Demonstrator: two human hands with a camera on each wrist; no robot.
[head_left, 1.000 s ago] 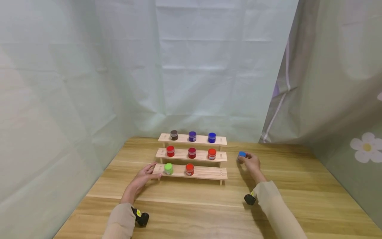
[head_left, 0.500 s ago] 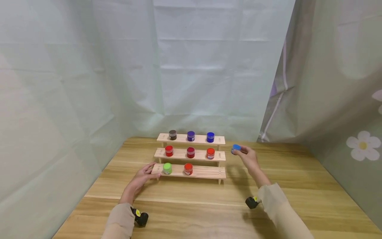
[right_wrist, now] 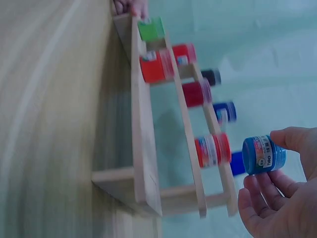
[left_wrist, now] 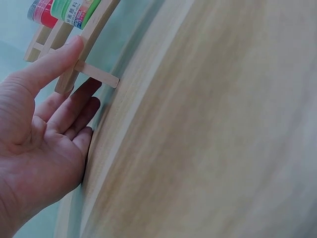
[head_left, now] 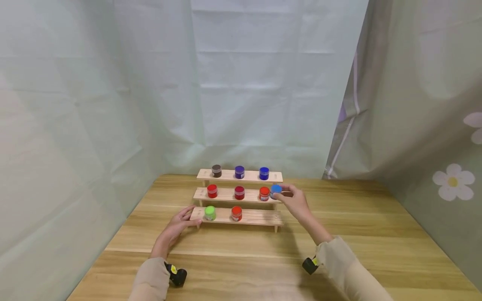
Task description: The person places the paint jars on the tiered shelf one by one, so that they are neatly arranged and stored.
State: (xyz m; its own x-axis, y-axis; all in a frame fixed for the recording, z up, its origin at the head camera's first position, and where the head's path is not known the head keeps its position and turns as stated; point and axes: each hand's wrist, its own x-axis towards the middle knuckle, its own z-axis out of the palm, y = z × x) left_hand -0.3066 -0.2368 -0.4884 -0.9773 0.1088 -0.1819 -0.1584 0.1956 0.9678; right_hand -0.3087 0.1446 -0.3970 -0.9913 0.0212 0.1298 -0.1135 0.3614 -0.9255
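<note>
My right hand (head_left: 296, 204) pinches a light-blue paint jar (right_wrist: 260, 154) between thumb and fingers. The jar is held in the air at the right end of a three-step wooden rack (head_left: 261, 215), overlapping the middle step in the head view. Beside it on that step stands an orange-red jar (head_left: 264, 194). At the rack's left end, my left hand (head_left: 180, 222) grips the bottom step, thumb along the board and fingers behind its leg (left_wrist: 99, 74). A green jar (head_left: 210, 213) and a red jar (head_left: 237, 213) stand on this bottom step.
On the top step stand a dark jar (head_left: 216, 171), a purple-blue jar (head_left: 239, 172) and a blue jar (head_left: 264, 173). A red jar (head_left: 212, 191) and a crimson jar (head_left: 239, 192) share the middle step. Pale sheeting (head_left: 244, 104) hangs behind the wooden table (head_left: 226, 267).
My right hand has lifted the light-blue jar off the table on the right and carried it left to the rack's right end. My left hand has stayed at the rack's left end.
</note>
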